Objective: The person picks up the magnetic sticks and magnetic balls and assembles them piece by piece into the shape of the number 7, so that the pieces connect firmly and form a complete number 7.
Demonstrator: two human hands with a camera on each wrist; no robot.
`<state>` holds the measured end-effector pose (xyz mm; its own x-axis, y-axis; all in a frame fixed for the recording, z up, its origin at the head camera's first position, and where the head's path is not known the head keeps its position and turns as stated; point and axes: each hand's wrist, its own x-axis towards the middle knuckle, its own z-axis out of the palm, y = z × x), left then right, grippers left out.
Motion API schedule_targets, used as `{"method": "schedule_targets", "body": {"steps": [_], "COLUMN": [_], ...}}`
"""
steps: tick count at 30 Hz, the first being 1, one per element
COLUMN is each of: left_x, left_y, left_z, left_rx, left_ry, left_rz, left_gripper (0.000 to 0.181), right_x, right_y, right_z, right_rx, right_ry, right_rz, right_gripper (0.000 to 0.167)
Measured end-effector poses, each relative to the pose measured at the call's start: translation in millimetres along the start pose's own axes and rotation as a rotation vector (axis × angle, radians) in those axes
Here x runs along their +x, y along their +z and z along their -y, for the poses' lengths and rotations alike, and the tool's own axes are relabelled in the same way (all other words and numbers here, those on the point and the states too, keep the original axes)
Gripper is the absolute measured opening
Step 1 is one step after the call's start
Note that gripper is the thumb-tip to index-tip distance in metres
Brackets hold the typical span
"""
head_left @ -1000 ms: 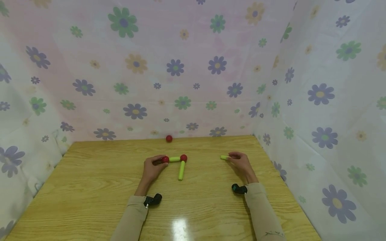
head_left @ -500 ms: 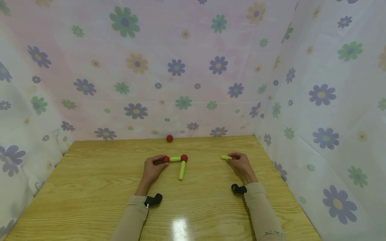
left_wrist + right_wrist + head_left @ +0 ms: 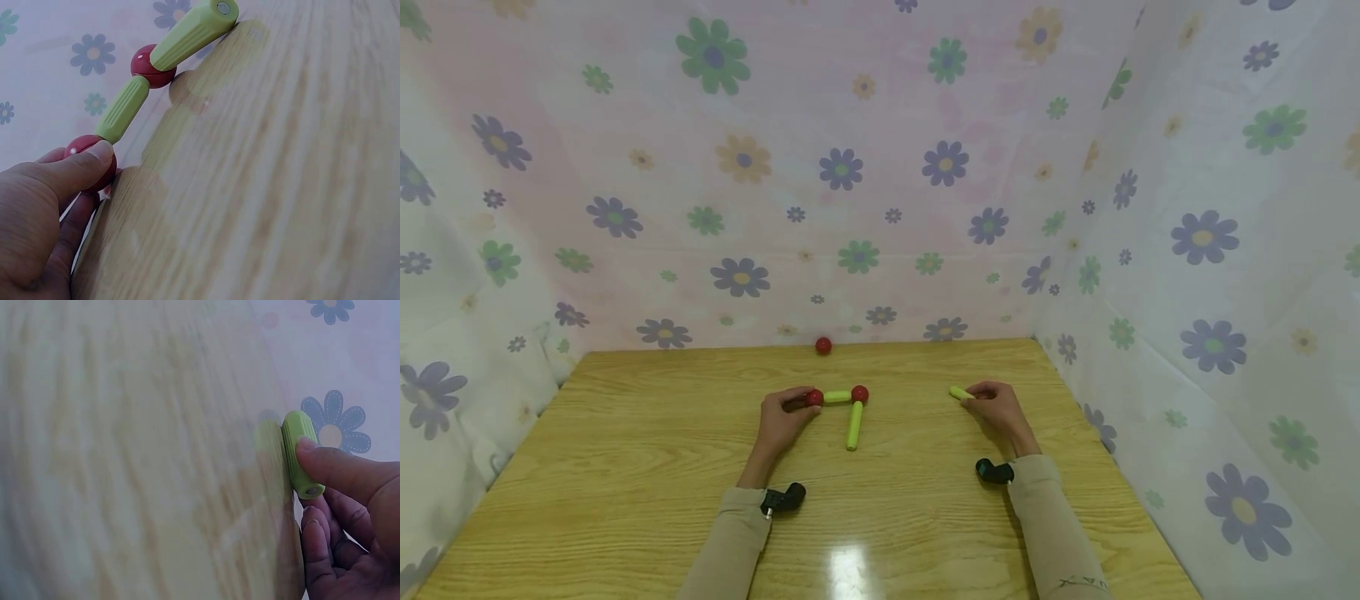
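Observation:
My left hand [image 3: 782, 423] pinches a red ball [image 3: 80, 147] between thumb and fingers, low over the table. From that ball a short green rod [image 3: 123, 109] runs right to a second red ball [image 3: 860, 394]. A longer green rod [image 3: 854, 427] joins this second ball and points toward me; its free end shows a round silvery disc in the left wrist view. Over on the right, my right hand [image 3: 1000, 408] pinches a loose green rod [image 3: 299, 450] by thumb and fingers at the tabletop. Its near end has a small grey disc.
Near the back edge of the wooden table [image 3: 647, 467] rests another red ball [image 3: 823, 346], apart from both hands. Flower-printed cloth [image 3: 880, 167] stands behind the table and along its sides. A black wrist camera [image 3: 784, 498] sits on the left sleeve.
The loose green rod has turned slightly in my right hand, its far end now pointing more up and left. My left hand and the joined pieces keep their place.

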<state>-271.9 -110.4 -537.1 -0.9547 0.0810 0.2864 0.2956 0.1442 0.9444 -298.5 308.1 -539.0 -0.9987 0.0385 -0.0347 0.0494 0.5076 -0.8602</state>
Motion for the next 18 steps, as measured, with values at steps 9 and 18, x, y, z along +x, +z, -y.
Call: {"method": "schedule_targets", "body": {"steps": [9, 18], "left_x": [-0.5, -1.1], "left_y": [1.6, 0.2], "left_z": [0.2, -1.6], "left_rx": [-0.004, -0.008], "left_ry": [0.016, -0.012], "left_rz": [0.001, 0.004], "left_gripper": [0.039, 0.04], "right_x": [-2.9, -4.3], "right_y": [-0.2, -2.2], "right_z": [2.1, 3.0], "right_rx": [-0.011, -0.022], "right_ry": [0.026, -0.008], "right_rz": [0.016, 0.057], "right_gripper": [0.03, 0.028]}}
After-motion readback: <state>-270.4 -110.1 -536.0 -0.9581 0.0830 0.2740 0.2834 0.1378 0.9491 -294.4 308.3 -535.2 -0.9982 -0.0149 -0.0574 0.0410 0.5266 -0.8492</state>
